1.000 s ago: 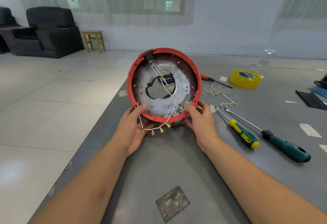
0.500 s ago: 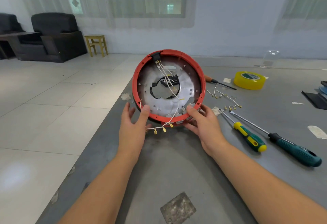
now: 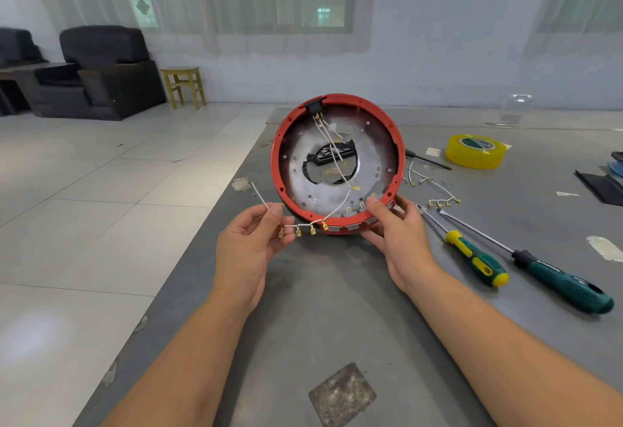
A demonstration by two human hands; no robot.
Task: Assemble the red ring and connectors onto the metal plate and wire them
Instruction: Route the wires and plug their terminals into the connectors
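Note:
The red ring [image 3: 398,143] stands tilted on its lower edge on the grey table [image 3: 337,308], with the round metal plate [image 3: 367,160] seated inside it. A black connector [image 3: 315,107] sits at the ring's top. White wires with brass terminals [image 3: 312,228] hang out over the lower rim. My left hand [image 3: 251,244] pinches the white wire left of the ring. My right hand [image 3: 394,227] grips the ring's lower right rim, thumb on the inside.
Two screwdrivers, a yellow-green one [image 3: 472,256] and a dark green one [image 3: 559,283], lie right of my right hand. More terminal wires [image 3: 435,190] and a yellow tape roll [image 3: 476,150] lie behind them. The table's left edge runs close to my left arm.
My left hand let go of the ring's lower left rim and took hold of the hanging white wire. My right hand kept its grip on the rim.

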